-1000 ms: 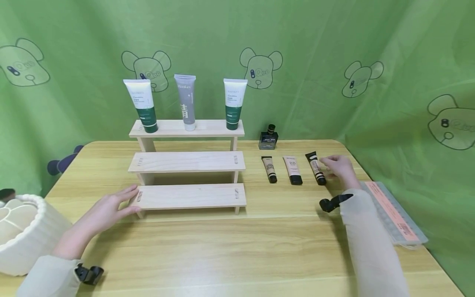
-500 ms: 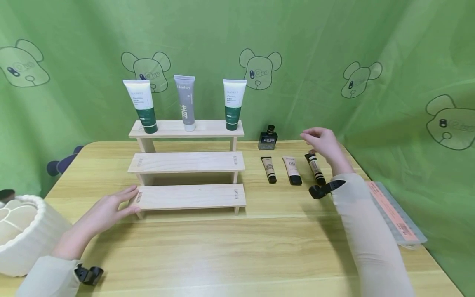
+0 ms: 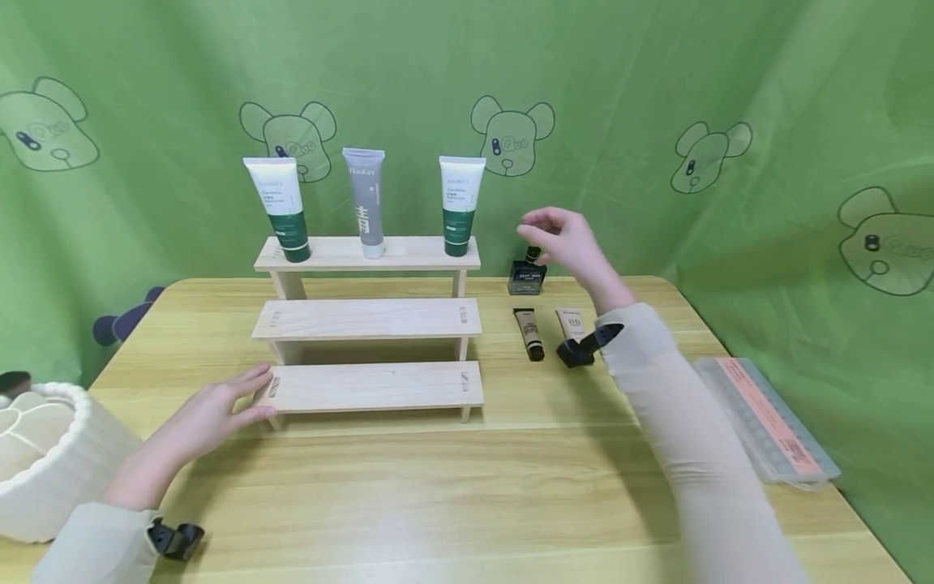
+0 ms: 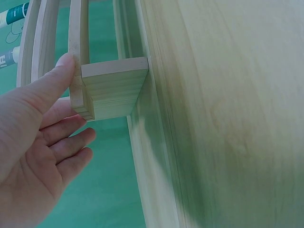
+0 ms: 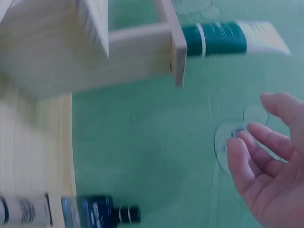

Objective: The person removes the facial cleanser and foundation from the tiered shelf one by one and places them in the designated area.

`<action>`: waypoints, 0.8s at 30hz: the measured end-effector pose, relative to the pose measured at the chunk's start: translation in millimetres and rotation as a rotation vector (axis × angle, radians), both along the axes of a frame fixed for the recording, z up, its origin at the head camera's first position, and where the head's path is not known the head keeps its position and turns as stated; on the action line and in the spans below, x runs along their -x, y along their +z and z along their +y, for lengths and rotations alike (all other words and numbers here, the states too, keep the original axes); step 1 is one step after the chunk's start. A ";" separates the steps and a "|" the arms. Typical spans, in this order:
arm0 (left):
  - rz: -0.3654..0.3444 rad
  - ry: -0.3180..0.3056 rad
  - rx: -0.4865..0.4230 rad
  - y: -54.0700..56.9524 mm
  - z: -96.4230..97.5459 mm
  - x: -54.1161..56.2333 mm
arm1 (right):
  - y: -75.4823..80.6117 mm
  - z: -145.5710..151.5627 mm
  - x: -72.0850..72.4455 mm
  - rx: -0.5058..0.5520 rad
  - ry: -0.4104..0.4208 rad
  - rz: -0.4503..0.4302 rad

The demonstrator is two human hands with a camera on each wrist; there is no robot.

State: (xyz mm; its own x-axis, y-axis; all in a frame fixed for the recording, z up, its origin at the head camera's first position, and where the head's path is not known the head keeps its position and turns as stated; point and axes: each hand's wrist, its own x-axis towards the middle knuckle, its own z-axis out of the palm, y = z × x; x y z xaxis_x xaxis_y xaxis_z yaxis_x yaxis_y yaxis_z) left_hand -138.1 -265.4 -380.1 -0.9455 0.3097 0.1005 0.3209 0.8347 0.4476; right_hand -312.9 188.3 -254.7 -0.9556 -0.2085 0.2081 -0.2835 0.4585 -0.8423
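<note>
While level, shelf (image 3: 374,386) between left fingers (image 4: 66,130).

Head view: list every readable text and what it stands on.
"Hankey": grey tube.
"HANKEY", faint: left white-green tube, right white-green tube.
"BB": pale pink tube.
"SEXY MAN", apparently: dark bottle.
Too small or blurred: those labels' remaining text, the beige tube, plastic box strip and curtain prints.

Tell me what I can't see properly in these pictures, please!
Pink tube: head view, bottom end mostly behind the black clip.
Bottle: head view, cap partly behind the right hand; right wrist view, writing blurred.
White basket: head view, cut off by the left edge.
Grey tube: left wrist view, cut off by left edge.
Box: head view, printing too tiny to read.
</note>
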 end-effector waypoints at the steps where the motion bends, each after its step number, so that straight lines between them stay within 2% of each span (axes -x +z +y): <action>1: 0.000 0.002 0.000 0.0 0.0 0.0 | 1.7 -5.8 0.6 0.021 0.010 0.001; 10: -0.012 0.002 -0.001 1.2 1.3 0.6 | 7.2 -43.1 9.3 0.136 0.078 0.013; 24: -0.008 0.003 0.004 3.1 1.3 0.1 | 3.3 -69.6 12.5 0.277 0.125 -0.054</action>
